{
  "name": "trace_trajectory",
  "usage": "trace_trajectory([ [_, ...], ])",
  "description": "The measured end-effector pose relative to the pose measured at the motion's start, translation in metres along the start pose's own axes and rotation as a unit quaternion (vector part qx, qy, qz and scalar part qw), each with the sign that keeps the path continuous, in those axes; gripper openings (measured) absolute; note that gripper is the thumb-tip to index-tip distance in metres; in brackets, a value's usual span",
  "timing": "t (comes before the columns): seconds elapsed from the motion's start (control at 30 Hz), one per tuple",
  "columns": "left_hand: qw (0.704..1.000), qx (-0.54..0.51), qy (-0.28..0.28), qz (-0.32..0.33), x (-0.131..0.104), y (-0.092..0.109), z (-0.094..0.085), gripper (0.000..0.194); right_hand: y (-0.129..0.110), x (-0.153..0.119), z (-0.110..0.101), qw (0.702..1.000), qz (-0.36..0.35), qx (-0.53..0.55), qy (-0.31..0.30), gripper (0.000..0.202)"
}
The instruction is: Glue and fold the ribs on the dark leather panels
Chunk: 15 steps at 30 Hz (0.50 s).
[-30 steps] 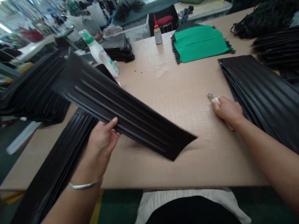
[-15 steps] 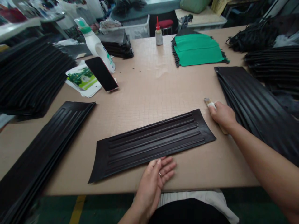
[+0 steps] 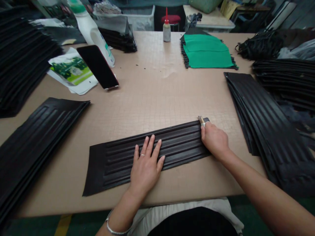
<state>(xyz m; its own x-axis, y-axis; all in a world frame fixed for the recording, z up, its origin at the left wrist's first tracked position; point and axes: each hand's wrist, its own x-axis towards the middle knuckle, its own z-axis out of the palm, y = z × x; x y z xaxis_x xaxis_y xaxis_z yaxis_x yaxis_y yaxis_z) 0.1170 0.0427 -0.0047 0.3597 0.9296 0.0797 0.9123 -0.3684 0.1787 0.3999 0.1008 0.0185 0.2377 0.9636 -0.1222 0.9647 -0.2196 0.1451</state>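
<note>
A dark brown leather-like panel [image 3: 98, 167] with raised parallel ribs lies slantwise on the table in front of me. My left hand [image 3: 146, 165] rests flat on its middle, fingers spread, a ring on one of them. At the panel's right end, my right hand [image 3: 214, 138] is closed round a short wooden-handled tool [image 3: 202, 121] with a whitish wrap. The tool's small greyish tip sits at the panel's upper right edge. Most of the handle is hidden in my fist, and I cannot make out the tip's exact kind.
Similar ribbed panels lie stacked at left [image 3: 36, 131] and right [image 3: 261, 114]. Farther back stand a propped phone [image 3: 98, 67], a white jug [image 3: 88, 28], a red-tipped bottle [image 3: 166, 32] and green pieces [image 3: 206, 50]. More dark stacks line both sides.
My left hand has moved from below the panel's front edge onto its surface, palm down. My right hand has brought the tool leftward from the bare table to the panel's right end.
</note>
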Motion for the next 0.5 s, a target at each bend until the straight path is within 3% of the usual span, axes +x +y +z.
trace_trajectory([
  [0.17,0.999,0.035,-0.004,0.001,-0.005,0.006,-0.004,0.055,-0.003,0.007,0.001,1.0,-0.001,-0.019,0.005,0.033],
  [0.33,1.0,0.026,-0.013,-0.011,-0.004,0.006,-0.005,0.055,0.002,0.051,-0.001,0.999,0.001,-0.017,0.028,0.036],
  [0.5,1.0,-0.018,-0.001,-0.016,-0.011,-0.001,-0.006,0.057,0.029,0.094,-0.001,0.999,0.021,-0.011,0.032,0.042],
])
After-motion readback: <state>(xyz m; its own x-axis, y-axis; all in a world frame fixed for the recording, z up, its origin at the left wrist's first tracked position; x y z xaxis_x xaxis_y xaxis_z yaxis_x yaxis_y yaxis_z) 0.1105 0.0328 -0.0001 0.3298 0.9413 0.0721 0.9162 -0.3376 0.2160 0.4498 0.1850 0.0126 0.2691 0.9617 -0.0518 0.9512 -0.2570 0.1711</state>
